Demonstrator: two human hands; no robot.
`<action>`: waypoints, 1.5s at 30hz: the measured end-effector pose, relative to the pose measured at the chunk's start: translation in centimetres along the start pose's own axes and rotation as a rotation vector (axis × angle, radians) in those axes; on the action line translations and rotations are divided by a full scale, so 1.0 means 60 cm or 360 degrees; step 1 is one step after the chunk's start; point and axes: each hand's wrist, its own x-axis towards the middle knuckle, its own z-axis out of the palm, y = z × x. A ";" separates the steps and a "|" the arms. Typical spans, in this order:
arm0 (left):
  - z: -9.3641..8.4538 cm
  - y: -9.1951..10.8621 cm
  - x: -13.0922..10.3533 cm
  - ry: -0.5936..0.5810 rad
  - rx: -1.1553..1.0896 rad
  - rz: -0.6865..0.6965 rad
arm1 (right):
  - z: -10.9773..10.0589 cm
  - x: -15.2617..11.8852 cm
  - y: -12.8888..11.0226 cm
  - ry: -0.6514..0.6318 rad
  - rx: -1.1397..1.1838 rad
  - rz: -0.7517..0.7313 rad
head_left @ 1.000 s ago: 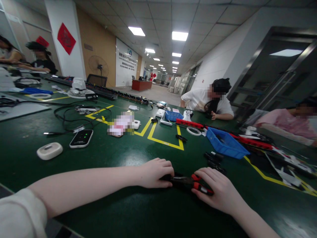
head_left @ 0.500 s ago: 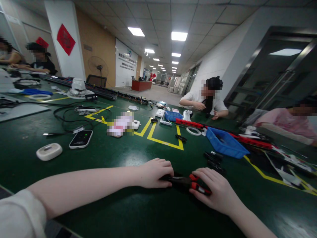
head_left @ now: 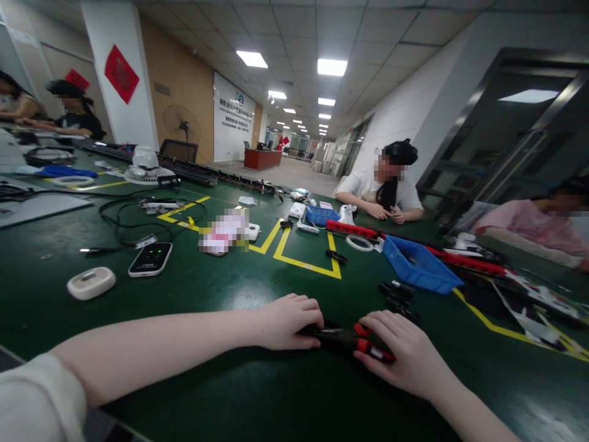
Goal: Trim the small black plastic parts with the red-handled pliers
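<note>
Near the front middle of the green table, my right hand [head_left: 399,350] is closed round the red and black handles of a pair of pliers [head_left: 361,342]. The dark jaws of the pliers point left, toward my left hand [head_left: 294,322]. My left hand is closed on a small black part [head_left: 309,330] at the jaws; its fingers cover most of it. Behind my right hand lie several black pieces [head_left: 398,298].
A blue tray [head_left: 421,264] stands behind at the right, near red strips [head_left: 352,229]. A black-faced device [head_left: 151,259], a white case [head_left: 91,283], a phone [head_left: 223,232] and cables lie left. A person in white [head_left: 384,187] sits across the table [head_left: 221,288].
The pliers and my right hand have shifted very slightly right. Across the table, the person in white has lowered both hands and brought them together.
</note>
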 end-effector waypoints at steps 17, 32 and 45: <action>-0.003 0.002 0.000 0.0001 0.0019 0.0011 | -0.002 -0.001 0.000 0.0117 -0.0080 -0.0084; -0.004 0.003 0.000 -0.0003 0.0031 0.0015 | 0.002 0.002 -0.017 0.0008 0.0029 0.0077; 0.004 -0.004 0.000 0.0033 -0.0041 0.0027 | 0.009 -0.005 -0.002 0.0043 0.0000 0.0015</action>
